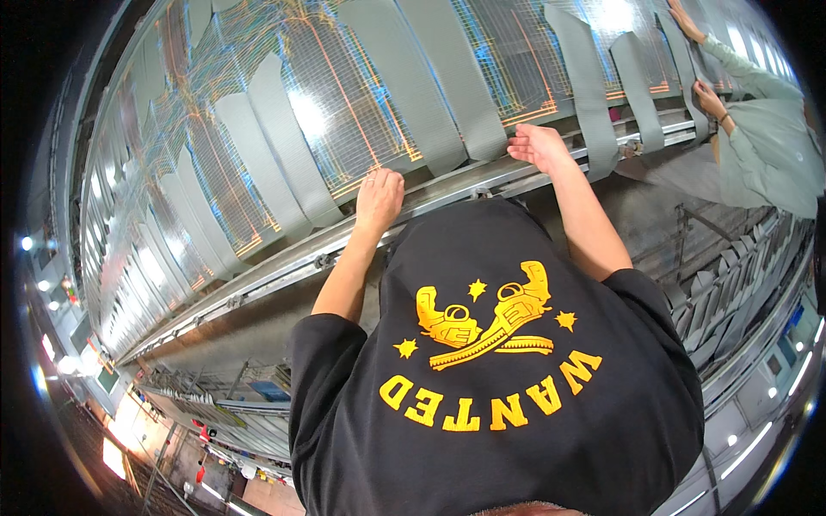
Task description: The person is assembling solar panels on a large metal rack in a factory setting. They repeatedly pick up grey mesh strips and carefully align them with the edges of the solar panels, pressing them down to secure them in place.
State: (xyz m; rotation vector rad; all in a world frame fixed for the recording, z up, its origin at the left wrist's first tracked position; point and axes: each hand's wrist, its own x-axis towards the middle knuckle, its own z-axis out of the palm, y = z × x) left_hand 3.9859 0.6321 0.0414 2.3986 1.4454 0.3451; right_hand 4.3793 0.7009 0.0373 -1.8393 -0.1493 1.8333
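Observation:
My left hand, a ring on one finger, rests at the near edge of a long glossy table marked with coloured grid lines. Its fingers are curled together, and anything between them is hidden. My right hand is at the same edge, fingers slightly bent and apart, beside the near end of a grey fabric strip. Whether it touches the strip I cannot tell. Between my hands, another grey strip lies across the table and reaches its edge.
A metal rail runs along the table's near side. More grey pieces lie to the left. At the far right a person in a pale green top has both hands at the table. Behind me stands another row of grey pieces.

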